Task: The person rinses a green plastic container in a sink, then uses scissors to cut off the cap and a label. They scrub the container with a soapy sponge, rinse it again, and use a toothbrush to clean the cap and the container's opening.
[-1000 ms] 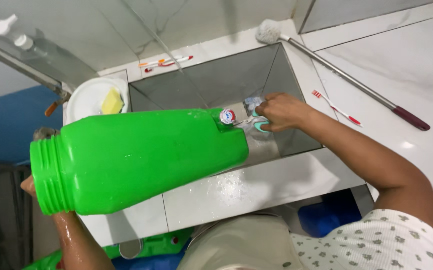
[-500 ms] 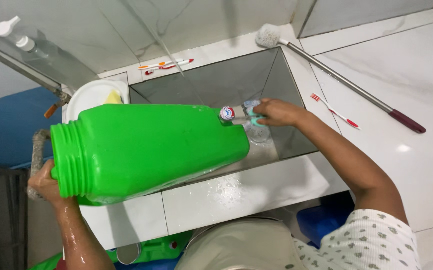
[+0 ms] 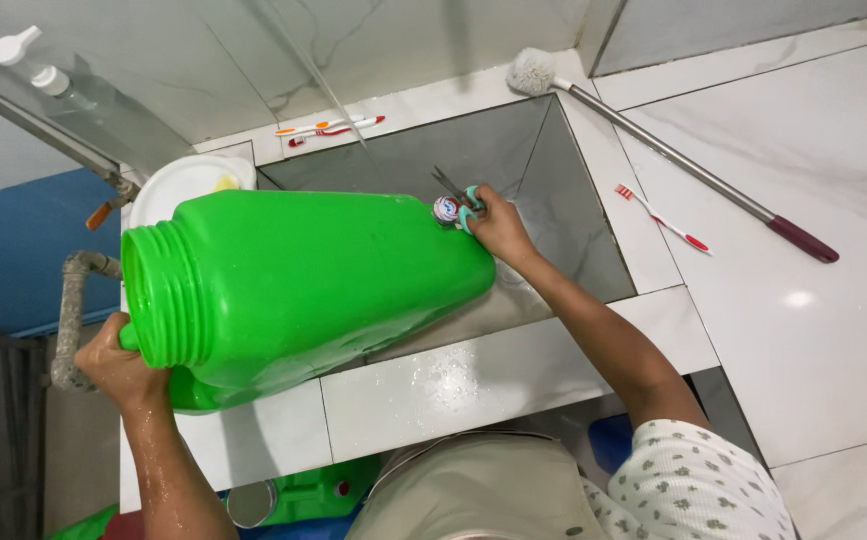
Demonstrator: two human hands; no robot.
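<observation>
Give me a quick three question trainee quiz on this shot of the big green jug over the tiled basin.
1. True or false: the green jug lies on its side.
2. Which hand holds the scissors? A left, B right.
3. Fill in: the long-handled brush rests on the white ____.

Key: 1 true. 2 B, the right hand; the left hand grips the jug near its threaded mouth. 3 tiles.
</observation>
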